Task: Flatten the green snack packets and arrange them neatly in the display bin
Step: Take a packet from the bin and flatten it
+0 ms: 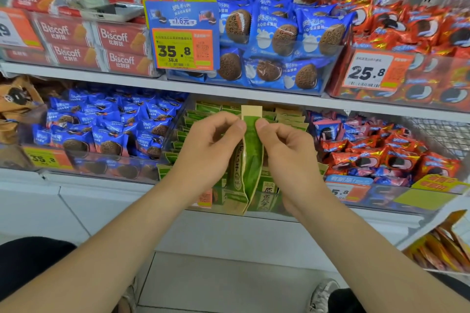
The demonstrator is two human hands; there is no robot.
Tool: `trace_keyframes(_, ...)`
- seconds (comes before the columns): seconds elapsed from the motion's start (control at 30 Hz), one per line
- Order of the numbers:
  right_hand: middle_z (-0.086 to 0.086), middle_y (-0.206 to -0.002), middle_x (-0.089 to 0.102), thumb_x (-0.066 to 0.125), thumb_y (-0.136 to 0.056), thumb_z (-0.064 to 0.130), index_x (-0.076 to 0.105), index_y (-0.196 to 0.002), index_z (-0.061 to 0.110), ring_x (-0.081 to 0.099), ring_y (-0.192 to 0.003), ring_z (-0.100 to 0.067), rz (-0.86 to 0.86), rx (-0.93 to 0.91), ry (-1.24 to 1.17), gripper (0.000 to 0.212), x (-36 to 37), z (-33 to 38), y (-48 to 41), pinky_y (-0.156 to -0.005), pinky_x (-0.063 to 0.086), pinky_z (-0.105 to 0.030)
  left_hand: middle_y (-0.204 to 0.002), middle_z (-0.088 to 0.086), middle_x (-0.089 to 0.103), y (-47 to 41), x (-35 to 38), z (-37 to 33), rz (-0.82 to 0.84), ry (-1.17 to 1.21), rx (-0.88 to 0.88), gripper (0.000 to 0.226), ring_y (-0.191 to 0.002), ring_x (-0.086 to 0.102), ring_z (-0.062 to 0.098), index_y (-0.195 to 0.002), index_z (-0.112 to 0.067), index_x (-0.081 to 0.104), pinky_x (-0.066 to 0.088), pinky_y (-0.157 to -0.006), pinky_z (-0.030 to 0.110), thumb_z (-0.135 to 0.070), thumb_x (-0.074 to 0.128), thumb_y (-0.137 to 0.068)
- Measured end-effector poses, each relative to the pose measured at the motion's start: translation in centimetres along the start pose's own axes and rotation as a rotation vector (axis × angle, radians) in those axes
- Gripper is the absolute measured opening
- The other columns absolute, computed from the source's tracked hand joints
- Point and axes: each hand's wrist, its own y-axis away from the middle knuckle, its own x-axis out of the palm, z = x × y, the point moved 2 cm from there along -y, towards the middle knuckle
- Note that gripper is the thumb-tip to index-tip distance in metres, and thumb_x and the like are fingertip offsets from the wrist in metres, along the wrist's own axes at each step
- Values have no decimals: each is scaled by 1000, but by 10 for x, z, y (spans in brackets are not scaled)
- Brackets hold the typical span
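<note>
A green and tan snack packet (251,157) stands upright in front of the clear display bin (178,122) on the lower shelf. My left hand (211,150) pinches its left edge near the top, thumb against fingers. My right hand (287,152) pinches the right edge at the same height. The packet's tan top flap sticks up between my thumbs. Several more green packets (203,112) stand in rows inside the bin behind and below my hands; my hands hide the middle of the bin.
Blue cookie packs (106,129) fill the bin to the left, red cookie packs (376,155) the bin to the right. The upper shelf edge (229,89) overhangs the bin, with a price sign (181,35) above. Yellow packs (442,249) sit lower right.
</note>
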Motion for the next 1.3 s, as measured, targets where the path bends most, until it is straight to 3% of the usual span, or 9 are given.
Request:
trace_keyframes(0.1,-41,-96,66,68,-103,39,76,-94,-1,63,-76,-35,24,-6,-16,42,0,3,1,-76,61,-61,-77,4,60,-3,-4,4,6,16,21,22,-75,55,11,-93,-14,68,48,-75,36,-22,57,-110)
trace_keyframes(0.17,-29,-91,74,70,-102,31,79,-93,3,72,-77,-35,25,-3,-11,31,-1,9,4,-75,66,-55,-84,14,64,-3,-6,6,-9,39,23,21,-79,58,17,-95,-15,68,50,-80,46,-23,57,-110)
trace_keyframes(0.27,-14,-94,79,77,-97,27,77,-100,13,75,-89,-38,134,7,98,15,-1,19,8,-82,65,-55,-81,-1,66,-1,-9,7,-83,81,-16,20,-77,60,11,-94,-19,68,51,-76,44,-23,57,-110)
trace_keyframes(0.43,1,-112,76,77,-94,37,60,-119,47,75,-96,-13,429,135,307,31,1,24,21,-85,60,-36,-91,8,73,-2,-16,14,-234,258,-160,22,-81,67,26,-101,-13,67,56,-83,53,-28,53,-112)
trace_keyframes(0.6,-3,-87,79,73,-98,38,58,-101,21,76,-81,-26,201,34,243,23,1,16,22,-79,63,-56,-90,4,75,0,-14,6,-122,355,-225,30,-89,74,19,-94,-4,64,64,-83,44,-31,62,-107)
trace_keyframes(0.8,-3,-82,72,59,-108,33,67,-94,26,72,-80,-29,89,-86,409,18,-10,0,17,-74,62,-57,-80,-1,77,13,-5,10,25,-42,-114,20,-85,77,21,-77,-19,76,63,-88,51,-34,83,-90)
trace_keyframes(0.97,-9,-99,81,63,-107,28,72,-103,9,79,-96,-28,57,218,22,21,-16,1,19,-78,65,-34,-88,-2,79,11,-4,10,81,64,-173,9,-89,78,15,-91,-14,79,65,-85,37,-11,74,-98)
trace_keyframes(1.13,-8,-105,81,66,-104,30,76,-100,7,77,-103,-29,75,337,-101,25,-20,2,21,-86,61,-34,-97,-1,79,12,-3,8,124,143,-246,8,-96,79,17,-96,-7,73,63,-82,26,-8,68,-101)
trace_keyframes(1.3,-3,-99,78,87,-88,30,73,-106,13,73,-82,-19,-3,157,97,28,-17,12,22,-71,63,-32,-107,14,80,11,0,3,94,423,-348,14,-100,79,35,-101,-7,53,65,-86,48,-11,66,-102)
